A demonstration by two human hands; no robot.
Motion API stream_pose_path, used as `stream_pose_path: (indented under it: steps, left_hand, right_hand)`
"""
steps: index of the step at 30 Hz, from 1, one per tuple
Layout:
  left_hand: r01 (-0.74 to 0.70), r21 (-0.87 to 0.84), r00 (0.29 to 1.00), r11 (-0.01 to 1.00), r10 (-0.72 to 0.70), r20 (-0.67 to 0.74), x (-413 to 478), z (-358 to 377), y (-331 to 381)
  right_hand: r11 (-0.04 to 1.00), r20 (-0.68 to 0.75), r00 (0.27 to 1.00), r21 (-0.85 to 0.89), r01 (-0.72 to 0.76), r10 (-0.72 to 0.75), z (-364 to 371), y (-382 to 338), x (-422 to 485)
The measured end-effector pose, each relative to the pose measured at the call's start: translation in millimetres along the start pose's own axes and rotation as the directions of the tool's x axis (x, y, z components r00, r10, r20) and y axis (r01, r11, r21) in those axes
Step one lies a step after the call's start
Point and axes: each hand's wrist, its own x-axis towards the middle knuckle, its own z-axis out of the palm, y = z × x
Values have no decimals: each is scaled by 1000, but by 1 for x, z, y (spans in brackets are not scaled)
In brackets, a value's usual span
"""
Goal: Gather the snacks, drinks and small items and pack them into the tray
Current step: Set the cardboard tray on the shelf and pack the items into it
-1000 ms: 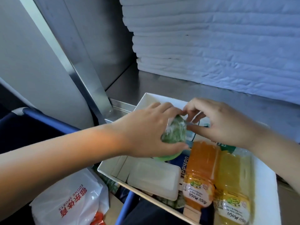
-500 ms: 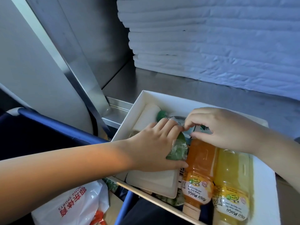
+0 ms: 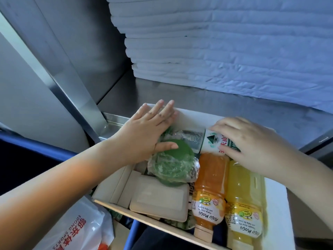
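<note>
A white cardboard tray [image 3: 273, 199] holds an orange Mogu Mogu bottle [image 3: 209, 186] and a yellow Mogu Mogu bottle [image 3: 245, 199] lying side by side, a beige lidded box [image 3: 158, 201], and a green plastic-wrapped snack [image 3: 173, 165]. My left hand [image 3: 146, 134] lies flat with straight fingers over the tray's far left corner, its thumb on the green snack. My right hand [image 3: 252, 147] grips a water bottle [image 3: 205, 141] with a green-and-white label, lying crosswise at the tray's far side.
The tray sits on a steel counter [image 3: 198, 98]. A tall stack of white trays [image 3: 225, 42] stands at the back. A metal post [image 3: 59, 83] slants on the left. A white plastic bag with red print [image 3: 75, 230] lies below left, beside a blue bar [image 3: 36, 145].
My left hand let go of the green snack and spread flat toward the tray's far left corner. My right hand now holds the water bottle laid crosswise.
</note>
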Motion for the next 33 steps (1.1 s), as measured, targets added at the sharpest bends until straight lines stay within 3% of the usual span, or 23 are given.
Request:
stream_pose_path:
  steps: [15,22,28,33]
  left_hand:
    - [7,-30,999,1000,-8,-37,15,11,-6]
    - [-1,-14,999,1000,0,-39,16,14,-8]
    - [12,14,1000,1000,-12,-24,18,16,-9]
    - [24,29,1000,999,-24,-1,21,17,-10]
  right_hand:
    - [973,-17,983,151,-176,181,6,2,-6]
    - [954,-39,964,158,-255,264,0,-40,-44]
    - [934,-20,968,267,-236,251,-8,-94,-87]
    - [959,-154,956,177,-221,249,3,-122,-115]
